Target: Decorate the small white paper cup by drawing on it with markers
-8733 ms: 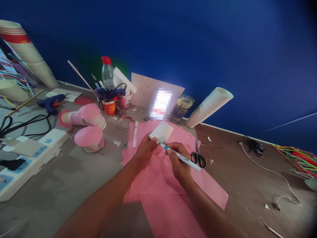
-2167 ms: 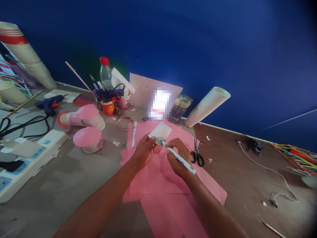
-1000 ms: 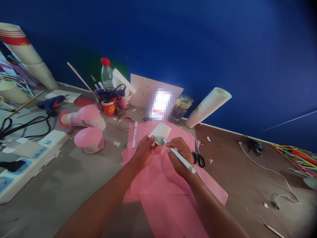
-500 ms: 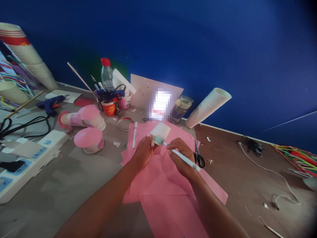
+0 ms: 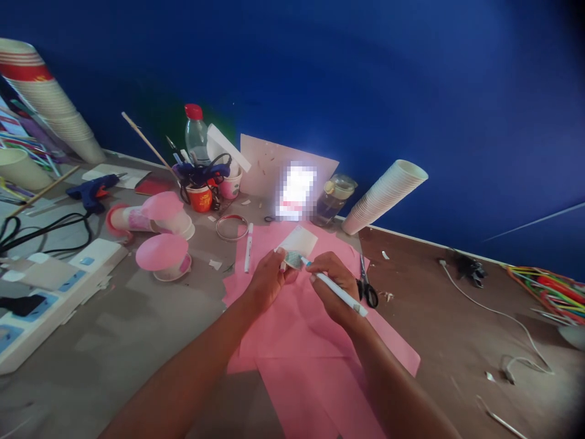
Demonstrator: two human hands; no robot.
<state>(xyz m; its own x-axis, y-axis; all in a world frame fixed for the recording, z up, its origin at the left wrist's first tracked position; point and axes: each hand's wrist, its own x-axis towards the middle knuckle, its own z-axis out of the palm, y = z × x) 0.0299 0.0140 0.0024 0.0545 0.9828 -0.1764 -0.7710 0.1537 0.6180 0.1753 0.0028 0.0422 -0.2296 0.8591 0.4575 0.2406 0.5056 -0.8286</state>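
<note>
My left hand (image 5: 266, 281) pinches a small white card (image 5: 299, 242) and holds it up over the pink paper sheets (image 5: 297, 329). A patch at the card's lower edge is coloured teal. My right hand (image 5: 333, 289) grips a white marker pen (image 5: 337, 291) with a teal tip, and the tip touches that coloured patch. Both hands are closed around what they hold. Black-handled scissors (image 5: 365, 283) lie just right of my right hand. A second white pen (image 5: 248, 247) lies on the table left of the card.
Two pink-topped paper cups (image 5: 165, 255) and a blue glue gun (image 5: 94, 189) lie to the left, near a white power strip (image 5: 55, 292). Cups of tools (image 5: 201, 186), a bottle (image 5: 196, 134), a jar (image 5: 336, 198) and a cup stack (image 5: 388, 195) line the back. A white cable (image 5: 498, 314) lies right.
The teal patch on the card has grown over the frames. The marker keeps shifting slightly in my right hand against the card. My left hand stays in place.
</note>
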